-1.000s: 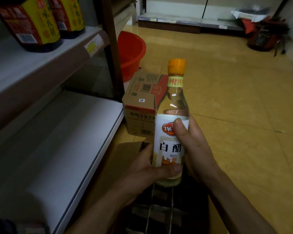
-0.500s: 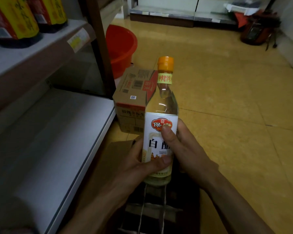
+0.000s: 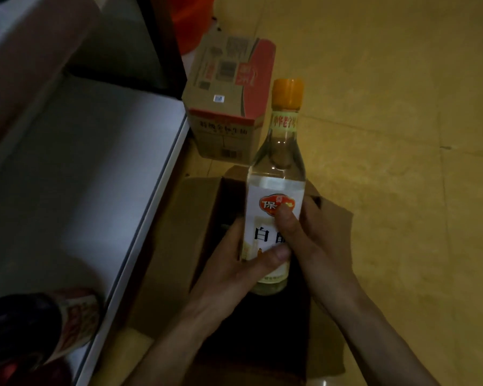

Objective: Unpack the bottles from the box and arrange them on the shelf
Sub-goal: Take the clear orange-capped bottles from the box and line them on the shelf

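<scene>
I hold a clear vinegar bottle [image 3: 276, 176] with an orange cap and a white label upright in both hands. My left hand [image 3: 234, 263] grips its lower part, thumb across the label. My right hand [image 3: 310, 235] wraps the right side, thumb pressed on the label's red logo. Below the bottle is the open cardboard box [image 3: 179, 246] on the floor; its inside is dark. The white lower shelf [image 3: 81, 176] lies to the left, at about the bottle's height.
A closed carton [image 3: 229, 93] with red print stands on the yellow floor beyond the open box, by the shelf's end post [image 3: 162, 43]. A dark bottle [image 3: 39, 327] with a coloured label stands on the shelf's near left corner. An orange basin [image 3: 193, 20] shows behind the carton.
My view has tipped downward, so the upper shelf's bottles left the frame. The bottle stays upright in both hands, now low over the open box.
</scene>
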{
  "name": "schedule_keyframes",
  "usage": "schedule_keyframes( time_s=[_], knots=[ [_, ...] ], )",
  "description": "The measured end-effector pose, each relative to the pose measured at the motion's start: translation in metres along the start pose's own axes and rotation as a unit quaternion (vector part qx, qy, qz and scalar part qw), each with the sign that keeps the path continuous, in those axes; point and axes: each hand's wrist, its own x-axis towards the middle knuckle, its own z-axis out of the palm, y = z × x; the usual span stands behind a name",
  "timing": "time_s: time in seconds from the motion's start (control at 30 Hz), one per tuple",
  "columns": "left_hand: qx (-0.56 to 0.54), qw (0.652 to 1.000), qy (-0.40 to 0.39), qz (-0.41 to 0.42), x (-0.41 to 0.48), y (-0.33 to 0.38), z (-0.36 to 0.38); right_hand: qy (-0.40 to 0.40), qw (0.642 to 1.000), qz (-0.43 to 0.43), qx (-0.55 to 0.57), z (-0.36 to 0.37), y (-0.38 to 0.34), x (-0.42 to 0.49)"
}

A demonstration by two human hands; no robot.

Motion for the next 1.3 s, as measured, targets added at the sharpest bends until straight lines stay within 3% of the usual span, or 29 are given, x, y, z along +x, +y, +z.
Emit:
schedule_keyframes(
  time_s=[0.37,0.6,0.77,1.3],
  knots=[
    [-0.044,0.994,0.079,-0.066,-0.089,-0.013,0.025,-0.015,0.996,0.088,-0.019,0.026,-0.009,-0.086],
    [-0.061,0.99,0.06,-0.112,-0.152,0.025,0.038,-0.039,0.991,0.128,-0.027,0.025,-0.05,-0.139],
    [-0.068,0.986,0.042,-0.145,-0.2,0.091,0.049,-0.047,0.984,0.168,-0.019,0.025,-0.115,-0.173],
    [-0.05,0.992,0.025,-0.11,-0.348,0.33,0.089,-0.103,0.988,0.119,-0.012,0.032,-0.389,-0.264]
  ],
)
